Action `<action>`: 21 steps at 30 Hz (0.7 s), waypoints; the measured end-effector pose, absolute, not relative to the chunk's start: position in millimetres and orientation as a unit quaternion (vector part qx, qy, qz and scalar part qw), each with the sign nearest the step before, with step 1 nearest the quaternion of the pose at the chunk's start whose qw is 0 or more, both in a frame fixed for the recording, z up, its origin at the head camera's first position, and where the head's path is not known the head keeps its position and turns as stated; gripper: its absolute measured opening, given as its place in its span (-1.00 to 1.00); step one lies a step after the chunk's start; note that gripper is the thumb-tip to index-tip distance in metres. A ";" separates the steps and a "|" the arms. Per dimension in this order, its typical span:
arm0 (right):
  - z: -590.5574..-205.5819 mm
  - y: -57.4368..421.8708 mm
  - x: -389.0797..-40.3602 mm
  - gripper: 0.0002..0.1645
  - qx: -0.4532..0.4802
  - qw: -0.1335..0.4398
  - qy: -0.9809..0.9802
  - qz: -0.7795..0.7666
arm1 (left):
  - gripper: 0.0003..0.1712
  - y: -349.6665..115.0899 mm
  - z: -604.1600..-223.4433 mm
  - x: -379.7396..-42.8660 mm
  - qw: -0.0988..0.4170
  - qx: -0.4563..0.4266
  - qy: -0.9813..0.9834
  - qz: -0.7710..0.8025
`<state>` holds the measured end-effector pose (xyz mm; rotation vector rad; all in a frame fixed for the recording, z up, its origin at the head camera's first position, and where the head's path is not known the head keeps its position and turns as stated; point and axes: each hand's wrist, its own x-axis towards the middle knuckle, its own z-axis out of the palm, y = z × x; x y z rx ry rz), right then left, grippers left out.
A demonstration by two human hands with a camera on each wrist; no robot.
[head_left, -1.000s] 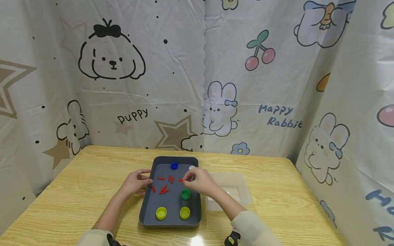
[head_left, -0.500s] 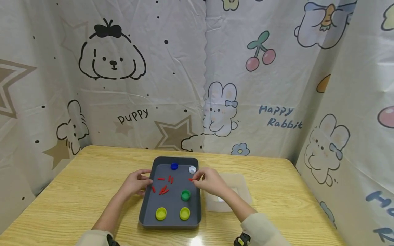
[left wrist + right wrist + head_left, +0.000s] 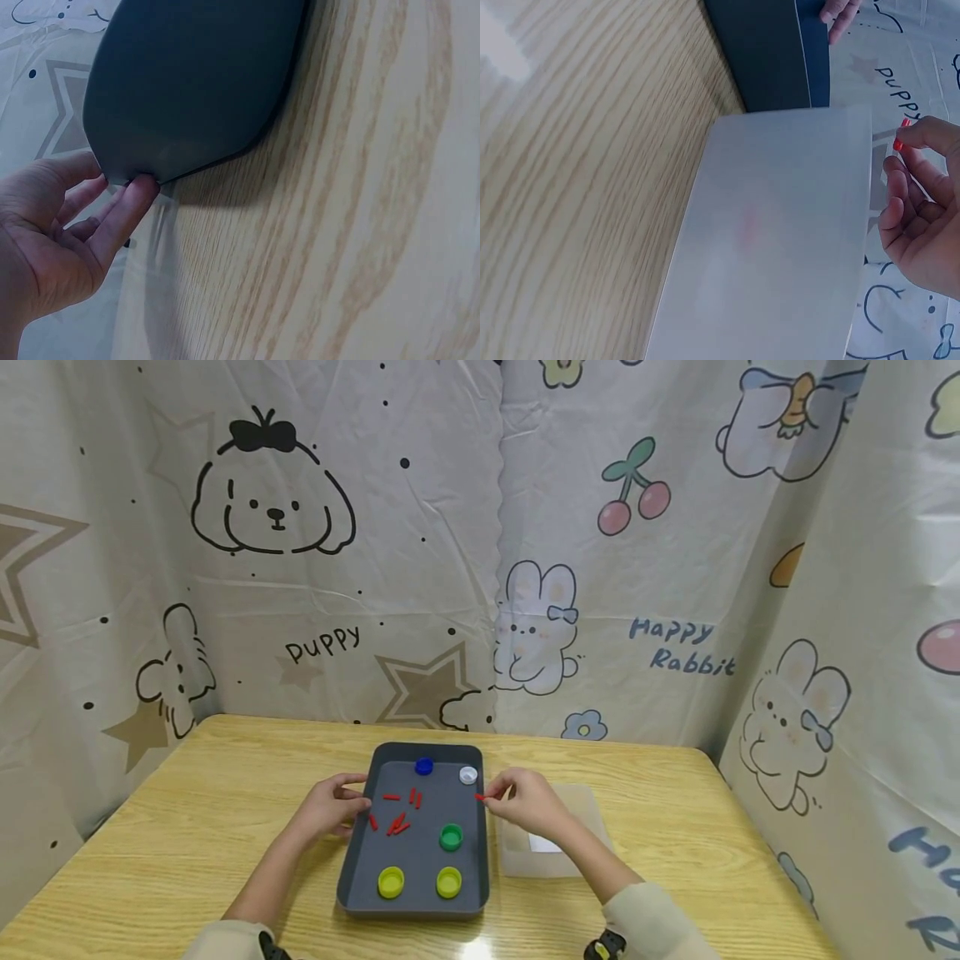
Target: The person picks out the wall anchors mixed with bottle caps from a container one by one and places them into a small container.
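Note:
My right hand (image 3: 525, 800) pinches a small red stick (image 3: 481, 797) between thumb and fingertips, above the grey tray's right rim. The right wrist view shows the red stick (image 3: 902, 135) held above the translucent box (image 3: 780, 225). My left hand (image 3: 330, 806) holds the left side of the grey tray (image 3: 420, 902); in the left wrist view its fingers (image 3: 124, 206) meet the tray's edge. Several red sticks (image 3: 397, 822) lie loose on the tray's left half. A translucent box (image 3: 517, 864) stands right of the tray, partly behind my right forearm.
Inside the tray are a blue cap (image 3: 423, 766), a white cap (image 3: 468, 775), a green cap (image 3: 451, 837) and two yellow caps (image 3: 391, 882). Something white (image 3: 544, 843) lies in the box. A printed curtain (image 3: 420, 568) hangs behind the wooden table (image 3: 660, 827).
My right hand has moved right with the red stick, from over the tray's interior to its right rim, uncovering the white cap. My left hand stays on the tray.

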<state>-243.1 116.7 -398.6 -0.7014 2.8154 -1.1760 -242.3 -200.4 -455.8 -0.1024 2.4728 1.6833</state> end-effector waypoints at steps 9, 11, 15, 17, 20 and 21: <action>-400.2 134.1 -243.9 -0.90 -0.199 0.001 0.907 -0.370 | -0.38 -200.4 -455.6 -242.6 0.074 -0.033 0.826 0.558; -400.9 137.9 -244.1 -0.92 -0.192 0.003 0.909 -0.369 | -0.38 -200.6 -455.4 -242.3 0.075 -0.032 0.826 0.558; -402.5 146.4 -243.9 -0.88 -0.182 0.004 0.915 -0.360 | -0.39 -200.6 -455.4 -242.8 0.075 -0.036 0.825 0.560; -403.4 150.7 -244.3 -0.89 -0.178 0.003 0.918 -0.355 | -0.39 -200.7 -455.9 -243.4 0.075 -0.036 0.825 0.559; -405.3 156.9 -245.8 -0.91 -0.172 0.000 0.922 -0.348 | -0.39 -200.8 -456.0 -243.9 0.075 -0.038 0.824 0.560; -406.2 159.0 -246.1 -0.93 -0.170 0.000 0.923 -0.346 | -0.39 -200.9 -456.2 -244.2 0.075 -0.037 0.824 0.560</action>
